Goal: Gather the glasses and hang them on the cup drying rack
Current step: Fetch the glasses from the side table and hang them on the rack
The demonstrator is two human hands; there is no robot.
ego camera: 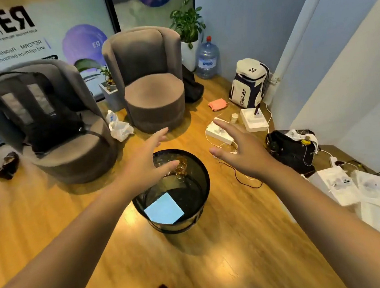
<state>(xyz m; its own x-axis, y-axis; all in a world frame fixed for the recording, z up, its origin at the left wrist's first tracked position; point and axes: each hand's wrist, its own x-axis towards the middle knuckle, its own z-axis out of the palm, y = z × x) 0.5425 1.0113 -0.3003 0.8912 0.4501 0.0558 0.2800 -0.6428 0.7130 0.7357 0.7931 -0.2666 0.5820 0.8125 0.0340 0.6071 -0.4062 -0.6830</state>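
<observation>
left hand (pixel 147 159) released, hovering over bench (pixel 196 166) by glass (pixel 181 165) | right hand (pixel 238 145) released, hovering beside bench

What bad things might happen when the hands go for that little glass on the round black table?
The small clear amber-tinted glass stands near the far rim of the round black glass-topped table. The left hand reaches with open fingers right beside it, so a clumsy touch might tip it or push it off onto the wooden floor. The right hand hovers off the table, too far to steady it. No drying rack is in view, so carrying it may mean stepping past the black cable.
</observation>
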